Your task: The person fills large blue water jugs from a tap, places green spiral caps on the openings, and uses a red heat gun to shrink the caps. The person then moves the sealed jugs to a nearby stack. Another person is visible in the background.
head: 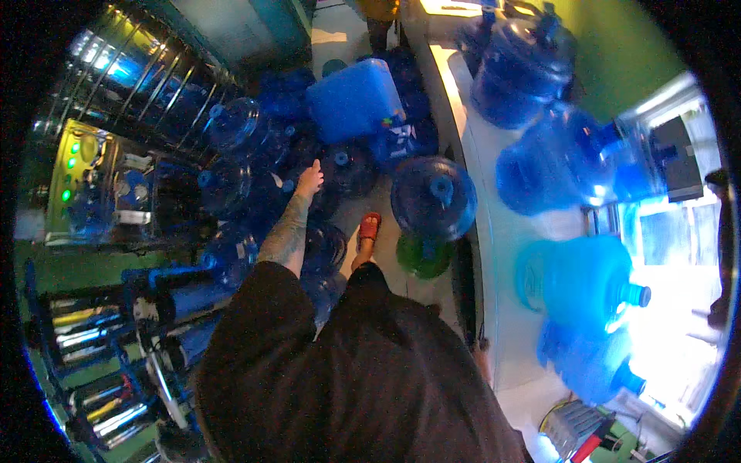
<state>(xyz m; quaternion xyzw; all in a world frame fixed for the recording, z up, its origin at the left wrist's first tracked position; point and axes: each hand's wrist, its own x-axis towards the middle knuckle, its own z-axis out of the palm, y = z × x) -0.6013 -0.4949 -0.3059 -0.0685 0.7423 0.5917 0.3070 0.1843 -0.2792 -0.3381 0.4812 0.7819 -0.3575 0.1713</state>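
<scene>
My left hand [312, 176] reaches forward over large blue water jugs on the floor, its fingers partly extended and nothing seen in it. Just ahead of it lies a dark blue jug [350, 171]. My right hand [483, 356] is low at the counter's edge, small and partly hidden by my dark clothing; its grasp is unclear. A clear blue round jug [434, 199] stands right of my red sandal, with a green jug [422, 254] beside it. Farther ahead, a blue rectangular container [356, 99] rests among the jugs.
Several blue jugs [584, 278] lie or stand on the pale counter [492, 231] at right, near a bright window. Metal racks, filter equipment [133, 185] and blue-framed piping [168, 278] line the left. A person [380, 23] stands at the far end.
</scene>
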